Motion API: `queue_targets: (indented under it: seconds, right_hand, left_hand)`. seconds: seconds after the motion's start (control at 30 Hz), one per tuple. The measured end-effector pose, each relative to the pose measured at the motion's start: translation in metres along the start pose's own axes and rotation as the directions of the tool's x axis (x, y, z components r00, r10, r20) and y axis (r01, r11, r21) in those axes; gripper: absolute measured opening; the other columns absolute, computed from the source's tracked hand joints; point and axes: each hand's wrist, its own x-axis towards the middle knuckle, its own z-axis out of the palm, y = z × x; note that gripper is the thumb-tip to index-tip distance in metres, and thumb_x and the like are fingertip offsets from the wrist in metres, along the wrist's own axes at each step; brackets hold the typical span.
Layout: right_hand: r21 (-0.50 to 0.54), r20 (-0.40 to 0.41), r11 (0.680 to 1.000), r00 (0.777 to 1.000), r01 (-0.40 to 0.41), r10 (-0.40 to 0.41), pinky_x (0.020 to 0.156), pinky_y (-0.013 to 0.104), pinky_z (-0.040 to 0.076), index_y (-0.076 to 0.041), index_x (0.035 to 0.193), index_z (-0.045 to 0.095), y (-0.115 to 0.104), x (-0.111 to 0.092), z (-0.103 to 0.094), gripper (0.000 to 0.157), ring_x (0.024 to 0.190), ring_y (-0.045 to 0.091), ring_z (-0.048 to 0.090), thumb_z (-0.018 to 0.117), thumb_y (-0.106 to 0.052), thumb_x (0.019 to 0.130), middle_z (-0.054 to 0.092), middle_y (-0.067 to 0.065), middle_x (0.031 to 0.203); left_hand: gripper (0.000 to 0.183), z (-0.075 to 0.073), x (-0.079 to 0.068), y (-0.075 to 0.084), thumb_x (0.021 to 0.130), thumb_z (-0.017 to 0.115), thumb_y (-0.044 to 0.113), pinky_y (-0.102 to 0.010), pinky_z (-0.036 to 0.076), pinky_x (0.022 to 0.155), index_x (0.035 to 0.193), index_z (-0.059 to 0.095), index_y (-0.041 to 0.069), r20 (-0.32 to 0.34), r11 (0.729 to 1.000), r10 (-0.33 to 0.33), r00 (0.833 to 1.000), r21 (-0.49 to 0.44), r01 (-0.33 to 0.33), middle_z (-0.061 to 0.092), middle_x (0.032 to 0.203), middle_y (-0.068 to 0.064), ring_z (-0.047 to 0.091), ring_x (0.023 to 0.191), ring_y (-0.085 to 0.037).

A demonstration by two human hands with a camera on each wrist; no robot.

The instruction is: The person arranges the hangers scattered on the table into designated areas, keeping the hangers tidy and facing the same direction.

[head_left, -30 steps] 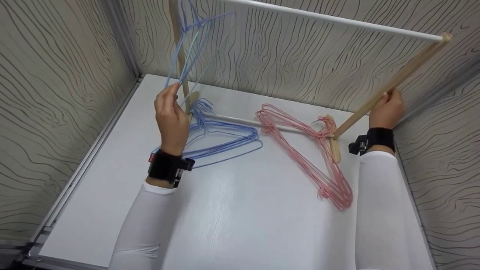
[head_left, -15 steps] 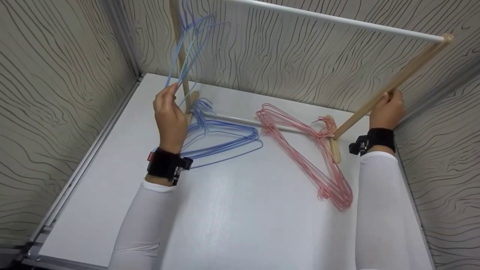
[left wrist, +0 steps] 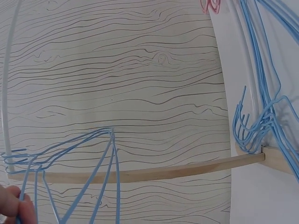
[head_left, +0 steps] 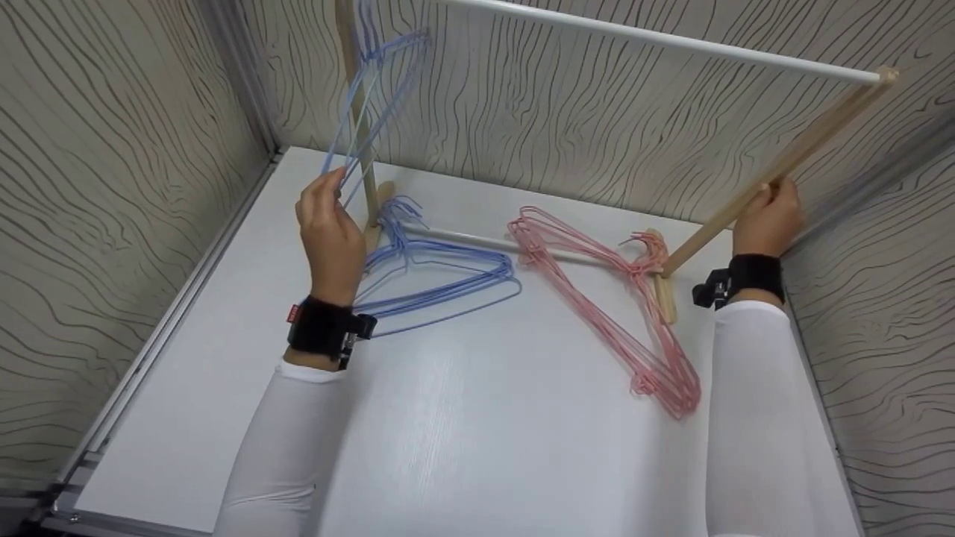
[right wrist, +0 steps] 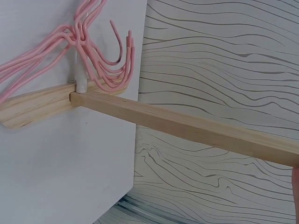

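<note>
My left hand pinches one of several thin blue hangers at the rack's left end. Their hooks sit on the white top rod, as the left wrist view shows; in the head view the hooks run out of the top edge. My right hand grips the right wooden post partway up. Below my left hand, a bundle of blue hangers lies on the table, its hooks at the lower rod. A bundle of pink hangers lies by the right post's foot.
The rack stands at the back of a white table, close to a wood-grain patterned wall. Similar panels rise on both sides. The left wooden post stands behind the hanging blue hangers. Pink hooks overlap the right foot in the right wrist view.
My left hand has shifted slightly left with the pinched hanger. The hanging blue hangers have swung left and now bunch closer together. My right hand stays on the post.
</note>
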Motion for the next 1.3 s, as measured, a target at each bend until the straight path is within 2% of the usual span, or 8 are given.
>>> queue_targets:
  seconds: [0.23,0.53,0.7,0.9,1.0,1.13,1.2,1.3]
  right_hand:
    - [-0.005,0.022,1.000,1.000,0.001,-0.001,0.099,0.025,0.046,0.001,0.138,0.057,0.001,0.000,-0.001,0.038,0.119,0.023,0.059,0.041,-0.018,0.109,0.063,0.018,0.132]
    - [-0.006,0.024,1.000,1.000,-0.014,0.014,0.099,0.028,0.050,0.001,0.138,0.057,-0.003,-0.002,0.000,0.038,0.117,0.024,0.061,0.041,-0.019,0.110,0.064,0.018,0.131]
    - [-0.009,0.025,1.000,1.000,-0.014,0.015,0.100,0.028,0.049,0.000,0.138,0.057,-0.002,-0.002,-0.001,0.039,0.118,0.024,0.060,0.040,-0.021,0.110,0.064,0.017,0.132]
    - [0.004,0.018,1.000,1.000,0.011,-0.011,0.091,0.023,0.047,0.001,0.136,0.056,0.002,0.003,-0.002,0.038,0.111,0.023,0.060,0.042,-0.021,0.109,0.065,0.018,0.126]
    - [0.048,0.015,0.999,1.000,0.014,-0.015,0.085,0.019,0.046,0.000,0.133,0.057,0.001,0.005,-0.004,0.035,0.101,0.014,0.060,0.045,-0.020,0.107,0.065,0.011,0.115]
    - [0.140,0.070,0.990,0.997,-0.033,0.024,0.081,0.018,0.047,-0.007,0.141,0.050,-0.001,0.007,-0.010,0.039,0.093,0.002,0.056,0.046,-0.019,0.104,0.060,-0.002,0.109]
    - [0.194,0.111,0.980,0.993,-0.051,0.030,0.084,0.020,0.048,-0.011,0.146,0.045,-0.003,0.009,-0.015,0.042,0.097,0.002,0.056,0.046,-0.020,0.104,0.060,-0.001,0.115]
    - [0.240,0.162,0.969,0.987,-0.054,0.015,0.093,0.021,0.047,-0.012,0.148,0.042,-0.008,0.014,-0.022,0.044,0.113,0.008,0.056,0.046,-0.021,0.105,0.057,0.005,0.130]
  left_hand:
    - [0.039,-0.001,-0.002,-0.004,0.100,0.038,-0.014,-0.037,0.046,0.105,0.133,0.058,-0.007,0.005,1.000,-0.002,1.000,0.011,0.002,0.054,0.130,-0.025,0.048,0.123,-0.036]
    - [0.041,-0.006,-0.009,-0.014,0.098,0.039,-0.014,-0.041,0.047,0.102,0.133,0.059,-0.004,-0.008,1.000,-0.022,1.000,0.001,0.022,0.053,0.129,-0.024,0.049,0.120,-0.035]
    - [0.035,-0.008,-0.015,-0.021,0.099,0.040,-0.012,-0.042,0.048,0.098,0.125,0.062,-0.004,-0.014,1.000,-0.018,1.000,0.007,0.018,0.054,0.126,-0.023,0.050,0.118,-0.035]
    - [0.032,-0.010,-0.018,-0.025,0.101,0.039,-0.011,-0.042,0.047,0.101,0.120,0.064,-0.005,-0.008,1.000,-0.011,1.000,0.017,0.011,0.055,0.126,-0.023,0.049,0.122,-0.035]
    - [0.032,-0.011,-0.019,-0.028,0.101,0.039,-0.012,-0.042,0.047,0.103,0.120,0.064,-0.005,-0.021,1.000,-0.004,1.000,0.014,0.005,0.055,0.125,-0.023,0.049,0.123,-0.034]
    - [0.033,-0.010,-0.020,-0.029,0.100,0.039,-0.013,-0.042,0.047,0.104,0.119,0.065,-0.004,-0.026,1.000,0.001,1.000,-0.004,-0.001,0.056,0.124,-0.022,0.050,0.123,-0.033]
    - [0.033,-0.010,-0.021,-0.030,0.100,0.039,-0.013,-0.042,0.047,0.104,0.119,0.066,-0.004,-0.028,1.000,0.005,1.000,-0.009,-0.005,0.056,0.124,-0.022,0.050,0.123,-0.033]
    - [0.033,-0.010,-0.021,-0.030,0.100,0.040,-0.013,-0.043,0.047,0.104,0.120,0.065,-0.004,-0.023,1.000,0.004,1.000,-0.006,-0.004,0.056,0.124,-0.023,0.051,0.124,-0.033]
